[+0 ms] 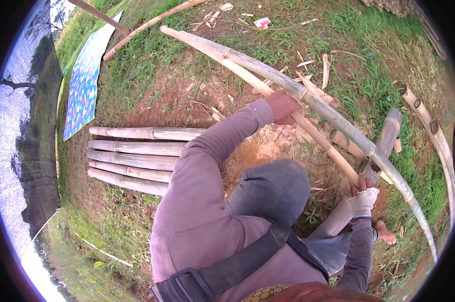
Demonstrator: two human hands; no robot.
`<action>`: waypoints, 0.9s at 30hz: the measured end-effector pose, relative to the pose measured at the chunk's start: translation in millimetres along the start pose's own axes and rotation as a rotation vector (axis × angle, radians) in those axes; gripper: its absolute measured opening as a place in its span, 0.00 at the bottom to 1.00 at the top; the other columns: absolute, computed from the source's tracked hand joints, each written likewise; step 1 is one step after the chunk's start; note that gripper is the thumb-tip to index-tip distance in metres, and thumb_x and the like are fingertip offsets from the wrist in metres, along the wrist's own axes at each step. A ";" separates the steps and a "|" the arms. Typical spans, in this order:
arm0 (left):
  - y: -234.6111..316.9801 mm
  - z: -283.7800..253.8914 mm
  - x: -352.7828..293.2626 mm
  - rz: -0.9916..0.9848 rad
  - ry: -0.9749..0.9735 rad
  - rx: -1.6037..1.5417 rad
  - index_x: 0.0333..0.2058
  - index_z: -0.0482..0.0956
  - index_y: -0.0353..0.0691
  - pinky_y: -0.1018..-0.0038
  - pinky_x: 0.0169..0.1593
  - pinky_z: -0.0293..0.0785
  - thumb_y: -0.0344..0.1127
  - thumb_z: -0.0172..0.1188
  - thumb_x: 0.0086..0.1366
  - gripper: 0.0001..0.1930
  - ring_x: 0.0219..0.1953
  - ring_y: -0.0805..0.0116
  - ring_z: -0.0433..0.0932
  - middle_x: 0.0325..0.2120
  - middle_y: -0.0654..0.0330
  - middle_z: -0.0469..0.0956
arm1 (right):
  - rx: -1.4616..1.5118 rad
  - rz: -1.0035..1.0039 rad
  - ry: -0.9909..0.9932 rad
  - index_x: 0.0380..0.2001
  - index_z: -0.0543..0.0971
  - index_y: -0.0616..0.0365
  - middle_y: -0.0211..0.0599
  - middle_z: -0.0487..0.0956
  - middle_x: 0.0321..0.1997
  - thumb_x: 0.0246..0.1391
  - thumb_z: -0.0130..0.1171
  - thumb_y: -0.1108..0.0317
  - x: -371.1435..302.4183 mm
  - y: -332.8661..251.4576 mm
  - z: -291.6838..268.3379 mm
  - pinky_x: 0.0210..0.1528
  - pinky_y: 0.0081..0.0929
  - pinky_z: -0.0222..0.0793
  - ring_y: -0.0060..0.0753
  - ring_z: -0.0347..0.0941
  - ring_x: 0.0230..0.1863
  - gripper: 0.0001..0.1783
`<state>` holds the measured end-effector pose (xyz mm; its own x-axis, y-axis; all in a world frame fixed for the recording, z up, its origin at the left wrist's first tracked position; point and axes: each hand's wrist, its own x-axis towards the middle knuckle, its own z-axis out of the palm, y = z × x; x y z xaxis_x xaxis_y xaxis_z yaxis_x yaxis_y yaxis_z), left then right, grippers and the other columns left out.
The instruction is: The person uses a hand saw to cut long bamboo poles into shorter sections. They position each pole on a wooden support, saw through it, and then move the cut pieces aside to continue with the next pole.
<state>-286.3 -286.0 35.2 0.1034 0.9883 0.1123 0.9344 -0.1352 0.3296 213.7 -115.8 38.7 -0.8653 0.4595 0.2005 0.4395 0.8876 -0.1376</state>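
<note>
My left hand [283,106] is closed around the middle of a slender tan bamboo pole [324,140], which slants from upper left to lower right. At its near right end, the fingers of my right hand [362,197] are wrapped round the same pole; a whitish fingerless glove covers that palm. Alongside runs a longer, thicker grey-green bamboo pole [338,122], passing over a stout bamboo log [388,132] close to my right hand. A short bamboo piece [349,146] lies beside the slender pole. Whether a tool is under my right hand is hidden.
Several cut bamboo poles [137,147] lie in a row at left. A blue patterned sheet [84,85] is beyond them. Wood shavings [325,71] and a red-white wrapper [262,22] litter the ground. More bamboo [442,146] lies at far right. My bare foot [385,232] rests near the log.
</note>
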 end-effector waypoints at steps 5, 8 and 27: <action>-8.5 -8.7 45.6 -0.140 -0.194 -0.076 0.48 0.82 0.55 0.52 0.51 0.77 0.63 0.75 0.55 0.28 0.40 0.47 0.87 0.32 0.56 0.87 | 0.037 0.109 0.038 0.66 0.78 0.52 0.51 0.82 0.55 0.53 0.74 0.67 22.6 6.4 -0.4 0.54 0.54 0.75 0.61 0.79 0.53 0.35; -22.8 -3.8 60.0 -0.153 -0.208 -0.066 0.49 0.82 0.55 0.52 0.53 0.77 0.66 0.75 0.54 0.30 0.42 0.46 0.87 0.32 0.55 0.87 | 0.058 0.151 0.034 0.64 0.80 0.52 0.50 0.83 0.54 0.56 0.72 0.66 44.8 8.5 0.5 0.55 0.54 0.76 0.62 0.80 0.52 0.31; -12.0 9.0 89.9 -0.205 0.108 0.014 0.56 0.81 0.52 0.48 0.69 0.66 0.54 0.81 0.51 0.34 0.66 0.46 0.71 0.59 0.55 0.76 | -0.038 0.227 -0.034 0.61 0.82 0.46 0.49 0.83 0.45 0.59 0.70 0.52 108.3 59.2 2.9 0.48 0.57 0.75 0.61 0.80 0.46 0.28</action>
<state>-285.2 -194.9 32.9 -0.1250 0.9816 0.1444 0.9367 0.0688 0.3433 145.3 -13.6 49.4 -0.7505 0.6468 0.1359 0.6320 0.7625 -0.1386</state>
